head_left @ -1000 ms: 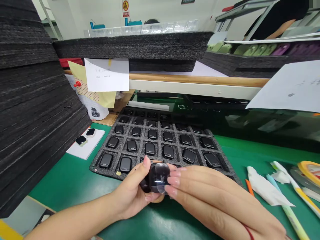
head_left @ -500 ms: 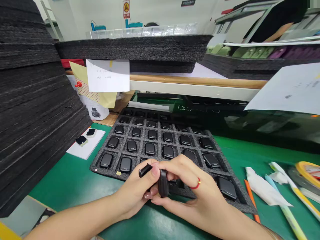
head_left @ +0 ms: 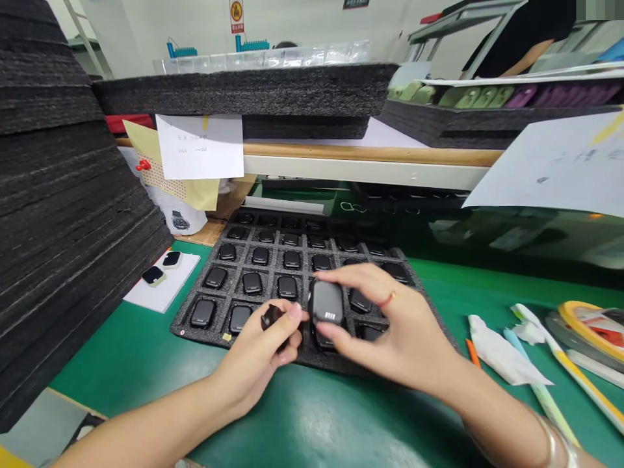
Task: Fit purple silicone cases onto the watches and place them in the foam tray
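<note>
My right hand (head_left: 390, 318) grips a black smartwatch body (head_left: 328, 303) by its edges, thumb below and fingers above. The row of small metal contacts on the watch faces me. It is held over the near side of a black foam tray (head_left: 205, 333), whose compartments hold several similar watch bodies (head_left: 252, 283). Just left of it, my left hand (head_left: 266, 348) is closed around a small dark curved piece (head_left: 271, 316), mostly hidden by the fingers; its kind is unclear.
Two pale-cased watches (head_left: 154, 276) lie on a white pad (head_left: 168, 289) at left, beside a tall stack of black foam (head_left: 73, 214). Pens (head_left: 553, 409), a tissue (head_left: 504, 351) and tape rolls (head_left: 592, 331) lie at right. A shelf (head_left: 365, 168) crosses above the tray.
My hands have moved apart. The right hand has shifted right and up with the watch body, turning its contact side toward me; the left hand has moved slightly left with the dark piece.
</note>
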{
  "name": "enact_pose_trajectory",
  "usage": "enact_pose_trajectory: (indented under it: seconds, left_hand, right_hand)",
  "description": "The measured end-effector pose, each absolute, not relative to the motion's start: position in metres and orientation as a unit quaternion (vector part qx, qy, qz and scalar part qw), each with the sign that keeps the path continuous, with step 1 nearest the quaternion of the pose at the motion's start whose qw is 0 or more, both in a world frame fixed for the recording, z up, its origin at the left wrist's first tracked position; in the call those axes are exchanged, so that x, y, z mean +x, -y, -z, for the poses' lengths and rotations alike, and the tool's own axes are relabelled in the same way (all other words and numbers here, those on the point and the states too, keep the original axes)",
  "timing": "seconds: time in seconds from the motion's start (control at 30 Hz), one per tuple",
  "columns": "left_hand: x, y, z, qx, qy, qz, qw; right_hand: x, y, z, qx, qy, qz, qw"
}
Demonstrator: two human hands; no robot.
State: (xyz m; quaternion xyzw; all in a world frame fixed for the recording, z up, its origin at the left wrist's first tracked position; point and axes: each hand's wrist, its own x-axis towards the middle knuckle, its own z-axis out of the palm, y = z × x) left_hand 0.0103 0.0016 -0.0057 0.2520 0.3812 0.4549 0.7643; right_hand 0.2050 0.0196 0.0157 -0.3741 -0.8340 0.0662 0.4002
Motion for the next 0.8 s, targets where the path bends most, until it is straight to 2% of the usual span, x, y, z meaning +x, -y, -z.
enact_pose_trajectory:
  seconds: [0.07,0.23,0.3,0.4,0.57,0.67,0.8]
  left_hand:
    - [0.011,-0.006,0.005,0.239,-0.418,-0.470,0.740]
    - [0.008,-0.012,0.002,0.247,-0.411,-0.432,0.764]
    - [0.008,-0.011,0.002,0.290,-0.406,-0.417,0.760]
    - [0.009,-0.007,0.002,0.344,-0.397,-0.397,0.752]
    - [0.011,-0.001,0.001,0.326,-0.343,-0.369,0.800]
    - [0.012,0.000,0.002,0.300,-0.306,-0.383,0.818]
    - [0.012,-0.002,0.003,0.261,-0.274,-0.395,0.837]
  right_hand:
    - [0.218,-0.033,-0.013,-0.440,0.824,-0.057,0.352]
    - [0.246,-0.052,-0.002,-0.512,0.840,-0.126,0.129]
    - [0.253,-0.052,-0.002,-0.511,0.842,-0.146,0.095]
    - [0.254,-0.045,-0.010,-0.507,0.840,-0.146,0.127]
    - [0.223,-0.018,-0.027,-0.391,0.855,-0.180,0.288]
    - [0.202,-0.004,-0.027,-0.326,0.866,-0.210,0.317]
    - [0.187,0.005,-0.022,-0.326,0.837,-0.241,0.367]
